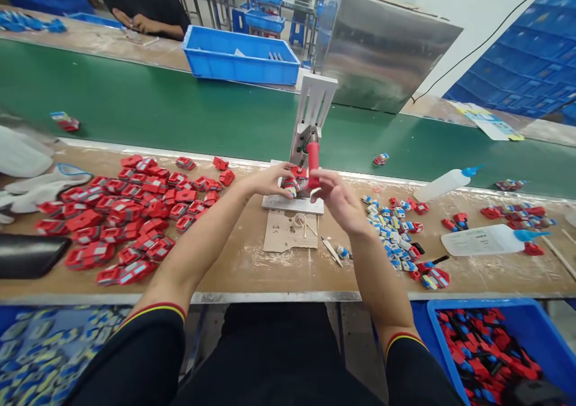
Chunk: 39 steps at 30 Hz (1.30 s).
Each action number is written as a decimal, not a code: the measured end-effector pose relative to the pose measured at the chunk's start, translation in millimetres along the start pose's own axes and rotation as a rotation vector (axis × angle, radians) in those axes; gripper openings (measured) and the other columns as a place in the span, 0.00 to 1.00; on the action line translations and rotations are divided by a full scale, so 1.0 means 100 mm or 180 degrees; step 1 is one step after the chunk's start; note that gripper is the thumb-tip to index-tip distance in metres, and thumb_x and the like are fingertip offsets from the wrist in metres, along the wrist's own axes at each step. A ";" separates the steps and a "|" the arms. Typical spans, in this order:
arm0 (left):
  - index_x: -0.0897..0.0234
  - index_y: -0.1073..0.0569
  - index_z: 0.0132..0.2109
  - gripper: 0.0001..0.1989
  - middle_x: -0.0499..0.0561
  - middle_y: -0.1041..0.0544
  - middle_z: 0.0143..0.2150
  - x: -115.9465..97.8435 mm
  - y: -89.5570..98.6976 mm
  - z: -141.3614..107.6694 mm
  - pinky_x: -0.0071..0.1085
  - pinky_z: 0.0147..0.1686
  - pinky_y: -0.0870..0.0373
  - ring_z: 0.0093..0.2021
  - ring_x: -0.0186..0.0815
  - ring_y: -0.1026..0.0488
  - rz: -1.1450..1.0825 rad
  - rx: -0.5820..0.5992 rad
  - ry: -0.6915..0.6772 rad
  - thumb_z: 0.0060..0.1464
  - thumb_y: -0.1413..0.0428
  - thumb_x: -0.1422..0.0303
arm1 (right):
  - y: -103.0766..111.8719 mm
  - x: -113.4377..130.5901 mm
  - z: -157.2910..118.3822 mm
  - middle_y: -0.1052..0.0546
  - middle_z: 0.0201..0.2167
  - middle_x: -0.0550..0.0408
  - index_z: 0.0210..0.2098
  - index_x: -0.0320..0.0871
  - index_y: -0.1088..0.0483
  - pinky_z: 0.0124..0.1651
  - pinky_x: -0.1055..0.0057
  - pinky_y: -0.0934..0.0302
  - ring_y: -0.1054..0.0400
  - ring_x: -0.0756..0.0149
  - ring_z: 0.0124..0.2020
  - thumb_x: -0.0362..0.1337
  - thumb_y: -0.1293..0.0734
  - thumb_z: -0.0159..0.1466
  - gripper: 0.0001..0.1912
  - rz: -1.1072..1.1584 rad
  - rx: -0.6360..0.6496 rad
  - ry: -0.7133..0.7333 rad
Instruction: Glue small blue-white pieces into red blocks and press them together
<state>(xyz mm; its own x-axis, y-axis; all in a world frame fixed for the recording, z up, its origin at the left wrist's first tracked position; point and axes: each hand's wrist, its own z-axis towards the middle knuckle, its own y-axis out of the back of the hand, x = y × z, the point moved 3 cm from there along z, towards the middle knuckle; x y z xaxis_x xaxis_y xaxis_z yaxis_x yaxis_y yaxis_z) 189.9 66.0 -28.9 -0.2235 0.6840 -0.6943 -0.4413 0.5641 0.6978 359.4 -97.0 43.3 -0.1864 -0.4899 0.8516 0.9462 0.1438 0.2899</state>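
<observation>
A small metal hand press (315, 103) with a red handle (314, 157) stands at the bench's middle, its handle hanging down. My left hand (272, 181) reaches its base from the left, thumb and fingers closed around a small red, white and blue toy vehicle part (291, 186) under the press. The fingers partly cover that part. My right hand (342, 202) is at the handle's lower end, fingers and thumb bent around it. Below the base lies a piece of cardboard (288, 238) with a rubber band. Beside it are a pointed white tool (332, 251) and a loose blue-white piece (342, 252).
Red parts (130, 208) are heaped left; blue-white parts (391, 232) lie right, near two glue bottles (481, 240). A blue bin (477, 303) of red and black parts stands lower right. Beyond the green belt (180, 100) are a blue crate (243, 64) and another person's hands (139, 23).
</observation>
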 end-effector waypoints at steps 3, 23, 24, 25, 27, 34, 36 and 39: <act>0.61 0.16 0.52 0.28 0.61 0.31 0.71 -0.03 0.03 -0.04 0.52 0.72 0.38 0.70 0.56 0.32 -0.0087 -0.0081 0.0049 0.46 0.26 0.53 | 0.18 0.35 0.35 0.21 0.56 0.49 0.72 0.55 0.40 0.48 0.64 0.23 0.22 0.60 0.55 0.71 0.50 0.70 0.42 -0.0196 -0.0262 0.0115; 0.59 0.13 0.40 0.33 0.63 0.18 0.57 -0.72 -0.22 -0.54 0.51 0.54 0.20 0.56 0.57 0.19 -0.2774 -0.0006 -0.0082 0.31 0.23 0.41 | -0.11 -0.31 -0.53 0.22 0.57 0.47 0.63 0.50 0.32 0.46 0.63 0.24 0.23 0.58 0.52 0.51 0.21 0.60 0.36 -0.0617 -0.0529 -0.0144; 0.59 0.13 0.40 0.33 0.64 0.18 0.57 -0.76 -0.26 -0.52 0.51 0.54 0.21 0.57 0.58 0.19 -0.2798 0.0045 -0.0100 0.31 0.23 0.41 | -0.13 -0.30 -0.54 0.22 0.56 0.47 0.62 0.50 0.31 0.46 0.62 0.24 0.24 0.58 0.53 0.50 0.21 0.61 0.34 -0.0648 -0.0622 -0.0060; 0.59 0.13 0.41 0.33 0.64 0.18 0.58 -0.80 -0.29 -0.50 0.52 0.54 0.21 0.57 0.58 0.19 -0.2827 0.0094 -0.0128 0.31 0.23 0.41 | -0.14 -0.28 -0.56 0.21 0.54 0.47 0.61 0.50 0.30 0.48 0.61 0.24 0.24 0.57 0.54 0.49 0.21 0.62 0.31 -0.0694 -0.0724 0.0062; 0.59 0.14 0.42 0.33 0.64 0.19 0.60 -0.83 -0.34 -0.49 0.52 0.55 0.21 0.57 0.59 0.19 -0.2911 0.0186 -0.0191 0.33 0.24 0.41 | -0.14 -0.20 -0.59 0.22 0.53 0.49 0.59 0.52 0.30 0.53 0.57 0.24 0.25 0.56 0.55 0.46 0.22 0.63 0.28 -0.0824 -0.0906 0.0387; 0.60 0.15 0.43 0.33 0.67 0.21 0.62 -0.73 -0.39 -0.60 0.49 0.47 0.17 0.54 0.58 0.17 -0.3228 0.0045 0.0038 0.34 0.23 0.43 | -0.11 0.07 -0.69 0.30 0.47 0.52 0.65 0.58 0.30 0.51 0.53 0.23 0.27 0.57 0.48 0.38 0.24 0.64 0.31 -0.1900 -0.1183 0.0708; 0.60 0.17 0.44 0.33 0.65 0.19 0.59 -0.66 -0.39 -0.65 0.44 0.45 0.17 0.49 0.53 0.16 -0.3298 -0.0276 0.0105 0.34 0.22 0.45 | -0.08 0.08 -0.70 0.32 0.46 0.52 0.67 0.59 0.31 0.49 0.55 0.23 0.29 0.58 0.46 0.36 0.25 0.65 0.32 -0.2042 -0.1197 0.0610; 0.57 0.20 0.47 0.32 0.58 0.15 0.49 -0.51 -0.39 -0.71 0.38 0.40 0.18 0.38 0.42 0.16 -0.3509 -0.0820 0.0201 0.36 0.21 0.50 | -0.05 0.09 -0.73 0.33 0.46 0.51 0.69 0.59 0.33 0.49 0.55 0.23 0.29 0.58 0.47 0.36 0.26 0.66 0.34 -0.2233 -0.1148 0.0571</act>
<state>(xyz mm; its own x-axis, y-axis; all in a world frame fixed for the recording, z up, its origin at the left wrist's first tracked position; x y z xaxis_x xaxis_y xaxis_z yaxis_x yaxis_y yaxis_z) 157.0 -23.8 -32.7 0.3575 -0.1557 -0.9208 -0.5889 0.7277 -0.3517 372.7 -164.9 17.7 -0.7522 -0.4980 0.4316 0.6573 -0.5196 0.5459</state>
